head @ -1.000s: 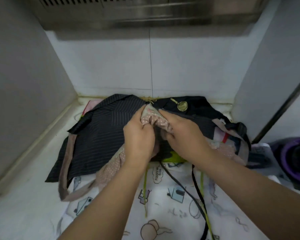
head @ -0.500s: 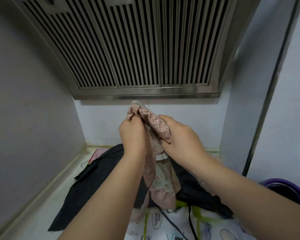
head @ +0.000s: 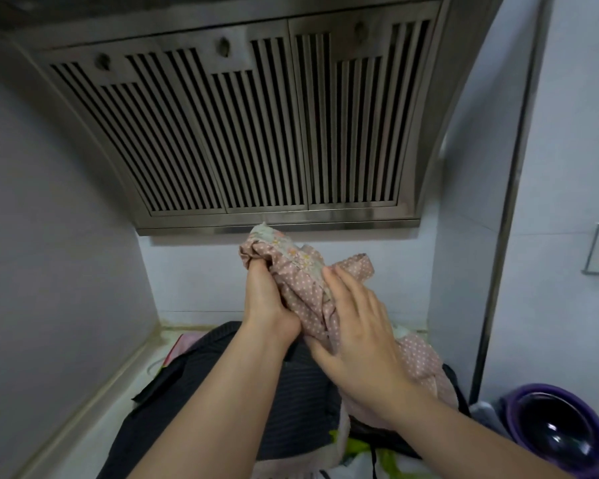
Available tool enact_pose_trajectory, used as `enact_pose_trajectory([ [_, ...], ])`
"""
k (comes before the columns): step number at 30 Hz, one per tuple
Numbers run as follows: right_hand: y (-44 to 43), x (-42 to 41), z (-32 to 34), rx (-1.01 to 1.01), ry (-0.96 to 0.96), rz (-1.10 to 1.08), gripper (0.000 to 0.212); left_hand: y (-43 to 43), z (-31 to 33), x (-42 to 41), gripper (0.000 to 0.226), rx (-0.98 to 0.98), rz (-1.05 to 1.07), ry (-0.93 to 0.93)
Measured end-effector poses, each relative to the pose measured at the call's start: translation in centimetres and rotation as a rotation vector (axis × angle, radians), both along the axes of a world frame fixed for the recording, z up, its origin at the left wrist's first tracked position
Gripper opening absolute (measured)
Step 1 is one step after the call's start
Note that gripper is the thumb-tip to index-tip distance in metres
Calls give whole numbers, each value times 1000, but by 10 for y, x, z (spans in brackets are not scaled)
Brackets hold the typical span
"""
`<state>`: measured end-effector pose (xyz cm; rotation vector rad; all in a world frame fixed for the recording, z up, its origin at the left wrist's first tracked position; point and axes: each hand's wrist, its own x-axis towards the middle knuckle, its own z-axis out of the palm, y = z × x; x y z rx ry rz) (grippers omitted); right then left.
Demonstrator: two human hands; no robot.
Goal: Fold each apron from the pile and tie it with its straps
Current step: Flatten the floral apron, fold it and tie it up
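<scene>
Nearest me, the dark pinstriped cloth apron (head: 301, 426) lies spread on the white counter (head: 101, 426). Above it, my left hand (head: 261, 299) has its fingers clamped round the crumpled pink polka-dot fabric apron (head: 301, 281), held up in the air. My right hand (head: 360, 344) lays straight fingers (head: 339, 288) flat against it, gripping nothing. The pink tail trails past my right wrist, so I judge it could snag and drag the dark apron. Behind hangs the slatted steel extractor hood (head: 256, 133).

arms: left forearm (head: 222, 392) bare | right forearm (head: 464, 433) bare | left grip (head: 267, 302), right grip (head: 360, 340) ungloved
</scene>
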<state>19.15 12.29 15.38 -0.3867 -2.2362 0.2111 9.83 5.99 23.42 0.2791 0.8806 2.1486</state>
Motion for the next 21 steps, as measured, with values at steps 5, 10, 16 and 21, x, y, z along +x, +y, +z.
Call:
enact_pose_trajectory([
  [5,15,-1,3,70,117,-87,106,8,8,4,56,122,-95,-68],
  [10,30,3,21,-57,111,-5,84,-3,2,-15,41,20,-240,151],
  [16,29,-3,42,-290,87,130,77,-5,-46,4,48,-139,-309,626],
  [21,28,-6,50,-504,-128,378,89,10,-57,5,43,-132,-109,488],
])
